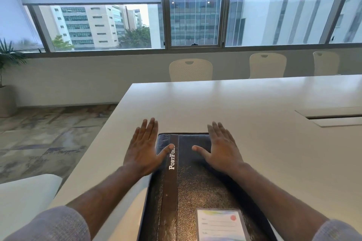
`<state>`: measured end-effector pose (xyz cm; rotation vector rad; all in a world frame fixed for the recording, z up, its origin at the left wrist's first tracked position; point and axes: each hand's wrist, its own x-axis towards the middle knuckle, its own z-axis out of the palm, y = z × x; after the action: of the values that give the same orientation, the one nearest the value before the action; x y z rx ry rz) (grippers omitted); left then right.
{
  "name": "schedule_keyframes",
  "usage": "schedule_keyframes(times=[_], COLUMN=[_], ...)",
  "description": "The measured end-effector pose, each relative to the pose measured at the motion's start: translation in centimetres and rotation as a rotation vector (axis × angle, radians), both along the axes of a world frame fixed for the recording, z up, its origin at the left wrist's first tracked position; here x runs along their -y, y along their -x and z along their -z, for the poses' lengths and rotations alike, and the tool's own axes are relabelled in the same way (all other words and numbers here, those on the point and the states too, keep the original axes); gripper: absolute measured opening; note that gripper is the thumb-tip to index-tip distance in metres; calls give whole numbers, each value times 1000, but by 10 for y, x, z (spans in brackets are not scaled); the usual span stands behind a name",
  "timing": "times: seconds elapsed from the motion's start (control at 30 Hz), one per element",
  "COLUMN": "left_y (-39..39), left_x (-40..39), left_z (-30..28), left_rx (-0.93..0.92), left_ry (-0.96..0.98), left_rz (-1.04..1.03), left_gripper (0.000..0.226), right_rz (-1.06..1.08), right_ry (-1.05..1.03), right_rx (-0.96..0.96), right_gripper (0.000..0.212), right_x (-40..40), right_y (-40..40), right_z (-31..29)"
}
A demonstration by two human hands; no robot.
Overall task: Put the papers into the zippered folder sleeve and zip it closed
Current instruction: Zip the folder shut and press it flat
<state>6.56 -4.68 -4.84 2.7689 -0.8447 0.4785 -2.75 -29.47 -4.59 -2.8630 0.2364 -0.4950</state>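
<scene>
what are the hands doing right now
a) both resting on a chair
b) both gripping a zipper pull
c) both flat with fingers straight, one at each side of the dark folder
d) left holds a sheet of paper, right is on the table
c: the left hand and right hand lie spread with straight fingers at the two sides of the closed portfolio folder on the white table; neither grips anything.
</scene>
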Motion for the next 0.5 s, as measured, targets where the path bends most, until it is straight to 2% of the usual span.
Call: schedule_keyframes(times=[0.3,0.5], left_y=[28,30], left_x=[-14,-20], left_z=[-20,-61], left_rx=[130,228], left_ry=[-49,-51], left_rz=[20,29], left_gripper=[99,100], right_rz=[-3,-2], right_ry=[117,135], right_rx=[48,112], right_gripper=[105,107], right_x=[-10,-7], right_y=[35,41], right_z=[-11,-49])
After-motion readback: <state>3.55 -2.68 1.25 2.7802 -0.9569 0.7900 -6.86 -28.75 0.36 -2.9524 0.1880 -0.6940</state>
